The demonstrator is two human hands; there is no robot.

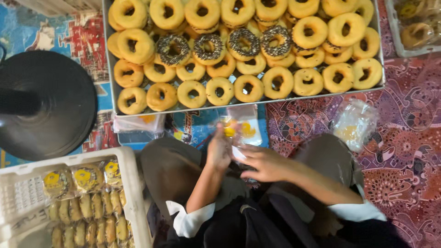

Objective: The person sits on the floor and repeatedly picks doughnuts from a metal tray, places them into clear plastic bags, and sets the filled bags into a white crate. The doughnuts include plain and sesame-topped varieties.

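- Hands meeting over the lap, between the knees, low centre of the head view.
- Left hand (218, 150) rising edge-on, fingers curling narrow around the near end of a clear plastic bag (242, 129); pinching it, by the look of it.
- Right hand (262, 163) lying flatter, fingers half spread, touching the same bag's lower edge; actual grip not resolving, blurred.
- Bag extending away from both hands toward the metal tray (110, 78), long axis running near-to-far; yellow print showing through.
- Left hand sitting nearer the bag's body; right hand just beside and below it.
- Tray of doughnuts (220, 90) lying beyond the bag, well apart from the fingers; four chocolate-sprinkled ones (208, 46) sitting mid-row.
- Loose bags (354, 123) resting on patterned cloth (409, 151) beyond the right knee.
- White crate (133, 193) holding bagged doughnuts (87, 177) beside the left knee.
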